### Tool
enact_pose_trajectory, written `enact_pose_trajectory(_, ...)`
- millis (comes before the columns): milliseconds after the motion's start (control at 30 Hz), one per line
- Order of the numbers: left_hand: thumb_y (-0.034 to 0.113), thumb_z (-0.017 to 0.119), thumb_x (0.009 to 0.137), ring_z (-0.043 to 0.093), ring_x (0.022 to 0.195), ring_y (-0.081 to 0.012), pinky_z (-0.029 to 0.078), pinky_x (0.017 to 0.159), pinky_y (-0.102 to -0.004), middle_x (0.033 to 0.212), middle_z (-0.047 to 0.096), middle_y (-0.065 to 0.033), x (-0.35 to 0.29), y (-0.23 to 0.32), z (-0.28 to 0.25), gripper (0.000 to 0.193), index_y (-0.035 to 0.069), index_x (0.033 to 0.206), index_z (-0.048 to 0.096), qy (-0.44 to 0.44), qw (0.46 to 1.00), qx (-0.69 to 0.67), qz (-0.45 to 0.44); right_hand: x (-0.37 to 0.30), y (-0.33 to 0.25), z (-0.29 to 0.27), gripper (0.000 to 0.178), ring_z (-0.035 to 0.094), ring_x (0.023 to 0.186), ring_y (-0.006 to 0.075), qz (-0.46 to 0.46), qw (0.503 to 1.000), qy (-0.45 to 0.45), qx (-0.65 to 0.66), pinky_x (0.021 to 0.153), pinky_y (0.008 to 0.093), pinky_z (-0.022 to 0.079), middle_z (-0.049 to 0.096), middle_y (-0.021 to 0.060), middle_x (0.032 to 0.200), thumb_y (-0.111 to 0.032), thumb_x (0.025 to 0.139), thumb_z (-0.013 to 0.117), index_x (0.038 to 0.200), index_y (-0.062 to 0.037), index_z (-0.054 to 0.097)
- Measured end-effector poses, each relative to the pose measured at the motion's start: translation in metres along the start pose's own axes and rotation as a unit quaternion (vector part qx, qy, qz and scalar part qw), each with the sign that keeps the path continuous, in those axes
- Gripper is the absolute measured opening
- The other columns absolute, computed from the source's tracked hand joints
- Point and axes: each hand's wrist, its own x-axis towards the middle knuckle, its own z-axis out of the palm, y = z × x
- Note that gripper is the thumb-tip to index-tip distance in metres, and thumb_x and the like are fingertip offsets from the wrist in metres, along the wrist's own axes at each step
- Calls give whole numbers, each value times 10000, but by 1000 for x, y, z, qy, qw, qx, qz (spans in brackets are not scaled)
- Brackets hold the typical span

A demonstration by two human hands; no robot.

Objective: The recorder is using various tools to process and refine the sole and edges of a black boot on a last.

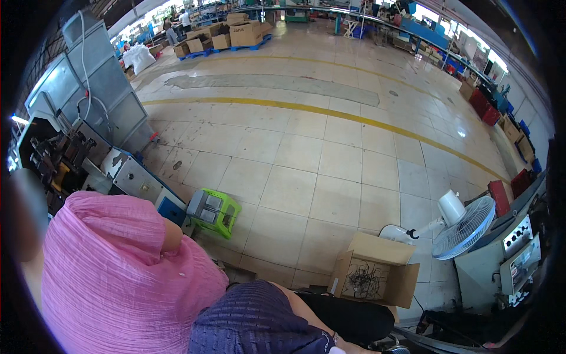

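Note:
A pink garment [124,265] fills the lower left, with a bit of bare arm [171,237] showing at its sleeve. Beside it, a navy textured sleeve [253,321] leads to a bare forearm [306,315] that slants down to the lower edge. I cannot tell whose arms these are. Neither of my hands can be made out. Black cloth [348,318] lies beyond the forearm. A blurred, skin-toned shape [26,212] sits at the left rim, too smeared to name.
An open cardboard box [404,286] holds dark tangled wire-like pieces [365,282]. Nearby are a white fan [466,227] and a grey machine [483,271]. A green plastic basket [227,218] with grey blocks stands by the left machine [65,153]. Far off, cartons [244,34] sit on blue pallets.

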Motion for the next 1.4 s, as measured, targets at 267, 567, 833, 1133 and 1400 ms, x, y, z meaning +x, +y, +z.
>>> enact_pose_trajectory(267,509,632,904,604,895,-121,474,839,-343,965,691,-2,-42,10,28,413,114,1013,683,-19,1000,-25,2,30,66,69,545,639,863,424,4,998,41,-40,736,529,500,639,235,963,-363,987,458,1491,-407,255)
enact_pose_trajectory(567,357,669,896,600,1060,-211,468,933,-400,1128,667,-79,9,-9,-17,375,86,1155,653,-57,909,267,316,35,78,79,495,662,732,387,-31,987,150,-42,639,493,519,659,212,887,-355,963,528,1435,-402,385)
enact_pose_trajectory(833,346,564,964,330,1366,-178,320,1093,-442,1430,461,-47,21,-16,-4,428,160,1349,546,-26,983,145,105,-5,53,13,508,502,645,191,249,909,-8,334,627,361,462,573,83,796,-363,932,632,1306,-30,546)
enact_pose_trajectory(1133,178,642,879,619,947,-143,503,828,-296,1194,597,-84,-17,35,-5,789,150,1544,217,45,987,107,107,35,26,4,689,613,574,403,28,955,286,76,565,480,476,572,171,575,-214,923,620,1506,-358,282)
enact_pose_trajectory(1400,104,693,835,596,1061,-139,477,919,-311,1243,562,-85,-6,38,-19,926,219,1565,134,-19,997,72,2,39,15,27,676,621,510,297,72,977,159,120,481,429,471,617,150,608,-183,921,616,1510,-203,285)
